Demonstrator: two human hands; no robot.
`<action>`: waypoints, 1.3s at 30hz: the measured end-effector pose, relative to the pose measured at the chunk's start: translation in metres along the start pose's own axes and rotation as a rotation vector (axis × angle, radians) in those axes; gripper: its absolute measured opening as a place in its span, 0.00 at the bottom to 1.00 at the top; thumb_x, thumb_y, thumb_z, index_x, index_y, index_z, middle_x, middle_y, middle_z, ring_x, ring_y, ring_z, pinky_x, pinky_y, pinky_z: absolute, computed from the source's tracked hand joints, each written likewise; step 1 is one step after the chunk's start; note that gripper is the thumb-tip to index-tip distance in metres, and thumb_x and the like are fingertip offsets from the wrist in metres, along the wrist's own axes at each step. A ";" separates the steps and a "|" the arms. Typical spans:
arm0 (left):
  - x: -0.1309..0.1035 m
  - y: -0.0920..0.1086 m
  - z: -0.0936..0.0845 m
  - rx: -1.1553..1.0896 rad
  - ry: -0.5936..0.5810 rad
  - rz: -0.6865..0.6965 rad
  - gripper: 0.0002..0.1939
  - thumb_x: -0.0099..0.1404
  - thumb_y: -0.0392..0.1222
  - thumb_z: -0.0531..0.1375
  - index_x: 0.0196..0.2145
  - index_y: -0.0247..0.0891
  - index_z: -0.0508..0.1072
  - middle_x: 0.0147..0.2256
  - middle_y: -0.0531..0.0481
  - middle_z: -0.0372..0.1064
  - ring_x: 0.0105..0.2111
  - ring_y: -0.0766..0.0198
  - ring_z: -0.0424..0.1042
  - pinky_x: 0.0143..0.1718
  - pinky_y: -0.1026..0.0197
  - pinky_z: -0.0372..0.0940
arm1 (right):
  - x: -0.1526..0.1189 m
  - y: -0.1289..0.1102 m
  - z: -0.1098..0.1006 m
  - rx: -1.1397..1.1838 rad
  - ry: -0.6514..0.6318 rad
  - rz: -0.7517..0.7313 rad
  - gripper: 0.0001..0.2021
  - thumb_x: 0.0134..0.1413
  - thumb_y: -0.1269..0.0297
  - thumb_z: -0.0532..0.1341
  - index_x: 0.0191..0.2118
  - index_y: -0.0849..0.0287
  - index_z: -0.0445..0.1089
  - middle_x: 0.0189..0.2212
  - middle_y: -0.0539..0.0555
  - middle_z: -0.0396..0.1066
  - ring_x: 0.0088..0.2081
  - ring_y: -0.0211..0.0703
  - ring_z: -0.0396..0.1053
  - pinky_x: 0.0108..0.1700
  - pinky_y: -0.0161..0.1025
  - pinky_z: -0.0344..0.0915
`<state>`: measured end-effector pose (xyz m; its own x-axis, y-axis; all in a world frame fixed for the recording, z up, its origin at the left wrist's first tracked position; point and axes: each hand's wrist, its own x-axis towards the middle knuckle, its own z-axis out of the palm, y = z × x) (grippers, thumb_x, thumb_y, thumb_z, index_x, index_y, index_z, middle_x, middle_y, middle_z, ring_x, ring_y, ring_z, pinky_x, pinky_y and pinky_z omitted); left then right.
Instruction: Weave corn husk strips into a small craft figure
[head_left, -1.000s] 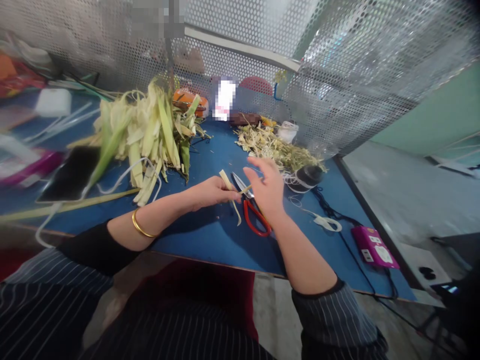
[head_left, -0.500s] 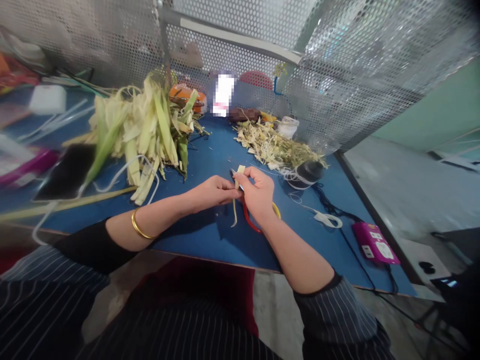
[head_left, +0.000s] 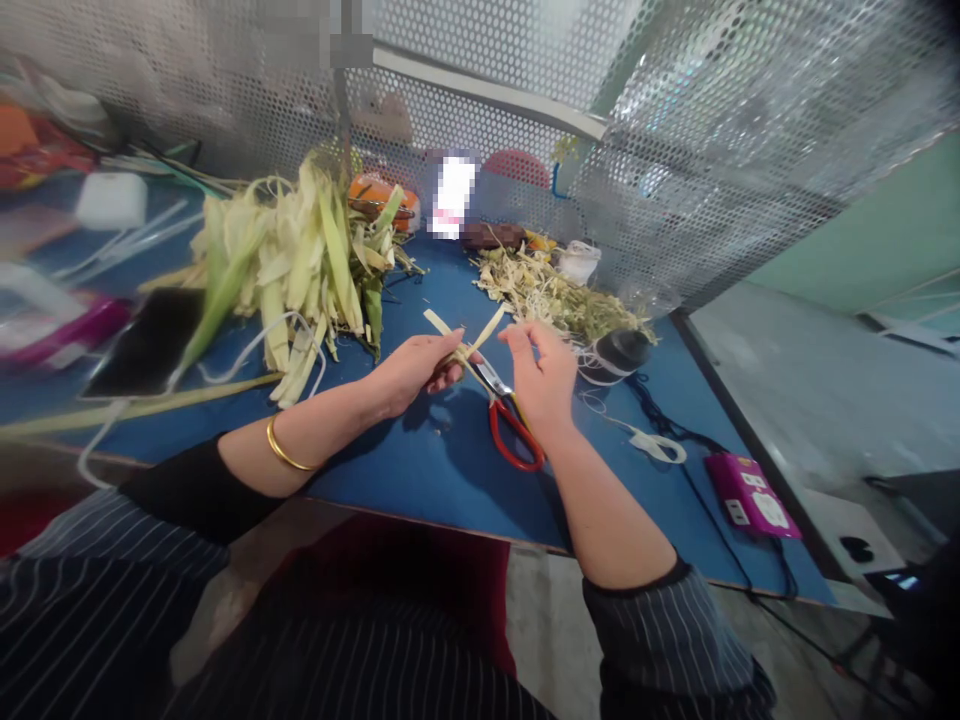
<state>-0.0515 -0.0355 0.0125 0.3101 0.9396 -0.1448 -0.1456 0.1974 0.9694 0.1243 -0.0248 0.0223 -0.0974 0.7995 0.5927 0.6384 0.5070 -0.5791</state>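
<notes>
Pale corn husk strips (head_left: 487, 332) cross in an X shape, pinched at the crossing by my left hand (head_left: 426, 368) above the middle of the blue table. To the right, my right hand (head_left: 541, 372) is raised beside the strips, its fingers curled near the tip of one strip; whether they touch it is hard to tell. Between and below my hands lie scissors (head_left: 516, 437) with a red handle and a yellow one, the latter partly hidden by my right hand.
Behind are a pile of corn husks (head_left: 300, 260) and a heap of scraps (head_left: 555, 290). A dark spool (head_left: 621, 352), white tape loop (head_left: 660, 445) and magenta power box (head_left: 752, 495) sit right. A dark phone (head_left: 146, 340) with a white cable lies left.
My right hand has moved right, away from my left hand, and its fingers have loosened. The crossed strips and the scissors are now more exposed. The view has shifted slightly.
</notes>
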 end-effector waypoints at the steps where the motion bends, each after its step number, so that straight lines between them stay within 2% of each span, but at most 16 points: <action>1: 0.001 0.000 -0.001 -0.013 0.015 0.007 0.22 0.65 0.56 0.54 0.28 0.35 0.76 0.20 0.51 0.59 0.18 0.72 0.55 0.20 0.63 0.46 | -0.001 -0.001 0.000 0.015 -0.077 0.028 0.18 0.63 0.53 0.51 0.31 0.57 0.71 0.29 0.52 0.73 0.34 0.42 0.68 0.40 0.39 0.60; 4: 0.001 0.001 -0.002 0.022 0.065 0.041 0.19 0.63 0.53 0.59 0.22 0.35 0.71 0.19 0.52 0.58 0.18 0.73 0.53 0.19 0.64 0.45 | -0.004 -0.005 0.004 0.034 -0.327 0.095 0.20 0.60 0.49 0.53 0.26 0.58 0.69 0.22 0.49 0.69 0.27 0.38 0.64 0.32 0.36 0.56; 6: 0.000 0.002 -0.001 0.072 0.101 0.060 0.15 0.60 0.48 0.62 0.22 0.35 0.71 0.18 0.54 0.57 0.18 0.74 0.52 0.19 0.64 0.44 | -0.006 -0.007 0.006 0.032 -0.428 0.131 0.19 0.58 0.50 0.56 0.24 0.58 0.68 0.21 0.48 0.68 0.25 0.37 0.62 0.31 0.35 0.55; 8: 0.000 0.003 0.001 0.122 0.122 0.065 0.12 0.60 0.45 0.62 0.23 0.35 0.72 0.18 0.55 0.57 0.17 0.74 0.51 0.19 0.64 0.44 | -0.006 -0.009 0.007 0.039 -0.465 0.129 0.17 0.58 0.53 0.57 0.24 0.59 0.68 0.21 0.48 0.68 0.25 0.36 0.62 0.31 0.35 0.54; 10: 0.000 0.002 0.003 0.157 0.148 0.066 0.12 0.61 0.44 0.61 0.24 0.34 0.72 0.17 0.55 0.56 0.17 0.74 0.50 0.19 0.64 0.43 | -0.006 -0.010 0.006 0.043 -0.479 0.067 0.16 0.59 0.57 0.56 0.24 0.58 0.68 0.22 0.48 0.69 0.26 0.36 0.62 0.31 0.35 0.54; 12: 0.002 0.000 0.003 0.160 0.173 0.065 0.12 0.61 0.42 0.60 0.23 0.34 0.72 0.17 0.56 0.55 0.16 0.74 0.49 0.19 0.64 0.43 | -0.006 -0.010 0.005 0.030 -0.495 -0.006 0.15 0.59 0.60 0.56 0.23 0.58 0.66 0.22 0.49 0.68 0.26 0.36 0.62 0.32 0.35 0.54; 14: 0.004 -0.002 0.002 0.128 0.174 0.043 0.12 0.61 0.42 0.60 0.22 0.34 0.71 0.17 0.56 0.55 0.16 0.75 0.49 0.19 0.64 0.43 | -0.005 -0.009 0.005 0.038 -0.510 -0.007 0.14 0.57 0.61 0.56 0.22 0.59 0.66 0.21 0.49 0.67 0.26 0.36 0.61 0.32 0.35 0.54; 17: 0.003 -0.003 -0.001 0.050 0.088 -0.010 0.11 0.62 0.43 0.60 0.26 0.35 0.73 0.18 0.56 0.55 0.16 0.75 0.50 0.19 0.65 0.43 | -0.002 -0.004 0.006 0.167 -0.444 0.175 0.18 0.58 0.55 0.55 0.22 0.59 0.67 0.20 0.49 0.67 0.25 0.37 0.62 0.32 0.35 0.56; 20: 0.000 0.001 0.001 0.032 0.003 -0.054 0.17 0.65 0.50 0.57 0.27 0.35 0.74 0.18 0.53 0.59 0.15 0.74 0.53 0.18 0.65 0.44 | 0.001 0.003 0.008 0.462 -0.341 0.408 0.19 0.56 0.48 0.56 0.26 0.59 0.69 0.23 0.50 0.69 0.27 0.38 0.66 0.33 0.36 0.61; 23: -0.005 0.004 0.005 0.073 -0.043 -0.110 0.22 0.66 0.55 0.55 0.27 0.34 0.75 0.19 0.50 0.62 0.15 0.73 0.54 0.18 0.63 0.45 | 0.000 0.005 0.011 0.725 -0.357 0.529 0.16 0.51 0.49 0.62 0.28 0.58 0.69 0.23 0.49 0.69 0.26 0.36 0.66 0.33 0.36 0.62; 27: -0.007 0.003 0.007 0.098 -0.057 -0.076 0.14 0.60 0.51 0.62 0.31 0.36 0.77 0.18 0.54 0.58 0.16 0.74 0.51 0.18 0.63 0.42 | -0.004 0.003 0.017 0.769 -0.304 0.540 0.15 0.48 0.53 0.65 0.23 0.58 0.66 0.19 0.47 0.65 0.23 0.34 0.62 0.29 0.35 0.61; 31: -0.007 -0.001 0.007 0.083 -0.052 -0.033 0.09 0.58 0.45 0.64 0.28 0.36 0.76 0.16 0.57 0.51 0.15 0.74 0.48 0.18 0.64 0.40 | -0.007 0.000 0.022 0.743 -0.214 0.533 0.14 0.46 0.54 0.65 0.21 0.58 0.65 0.18 0.47 0.65 0.21 0.34 0.60 0.27 0.35 0.59; 34: -0.006 -0.004 0.008 0.100 -0.101 -0.020 0.08 0.57 0.42 0.64 0.25 0.36 0.73 0.15 0.57 0.51 0.15 0.73 0.48 0.18 0.64 0.41 | -0.009 -0.001 0.026 0.665 -0.128 0.528 0.15 0.45 0.57 0.65 0.18 0.58 0.63 0.16 0.45 0.60 0.20 0.32 0.55 0.25 0.34 0.55; 37: -0.007 -0.006 0.006 0.112 -0.129 -0.032 0.10 0.57 0.41 0.64 0.22 0.36 0.70 0.15 0.57 0.52 0.15 0.74 0.48 0.18 0.64 0.41 | -0.009 0.003 0.026 0.573 -0.176 0.500 0.15 0.48 0.57 0.63 0.18 0.58 0.62 0.16 0.45 0.59 0.20 0.33 0.55 0.26 0.35 0.55; 39: -0.007 -0.006 0.005 0.124 -0.133 -0.038 0.09 0.58 0.43 0.63 0.24 0.36 0.72 0.15 0.57 0.52 0.15 0.73 0.48 0.18 0.64 0.42 | -0.006 0.007 0.022 0.455 -0.170 0.418 0.13 0.50 0.56 0.62 0.22 0.59 0.66 0.19 0.47 0.64 0.23 0.35 0.59 0.30 0.36 0.59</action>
<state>-0.0477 -0.0447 0.0085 0.4359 0.8852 -0.1624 -0.0172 0.1886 0.9819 0.1124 -0.0191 0.0019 -0.0539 0.9803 0.1901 0.2644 0.1975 -0.9440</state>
